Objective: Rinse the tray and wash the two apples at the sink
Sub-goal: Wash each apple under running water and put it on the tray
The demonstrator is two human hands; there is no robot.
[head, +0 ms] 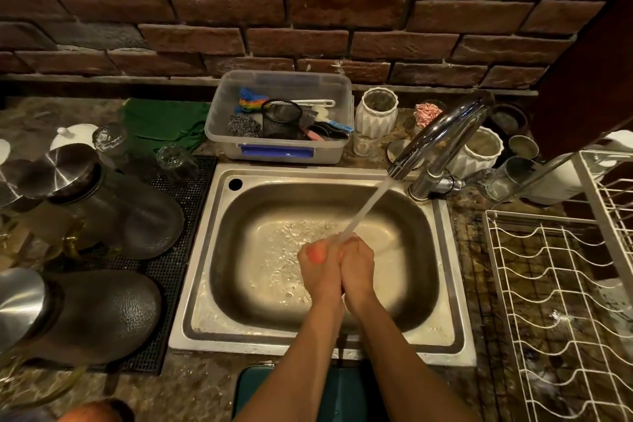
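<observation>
Both my hands are pressed together over the middle of the steel sink [219,284], right under the running water [370,202]. My left hand [320,279] wraps an orange-red apple [315,253], which shows between its fingers. On the apple's other side, my right hand [358,267] cups it. The stream from the chrome faucet [442,134] lands where the two hands meet. A reddish round shape [96,411] at the bottom left edge could be the second apple. A dark teal tray-like thing [342,397] lies at the counter's near edge, partly hidden by my forearms.
A clear plastic tub [277,147] of scrubbers and brushes stands behind the sink. Dark glass jars [113,209] lie on a black mat at the left. A white wire dish rack [561,301] fills the right side. White ribbed vases [375,113] and small cups crowd the faucet base.
</observation>
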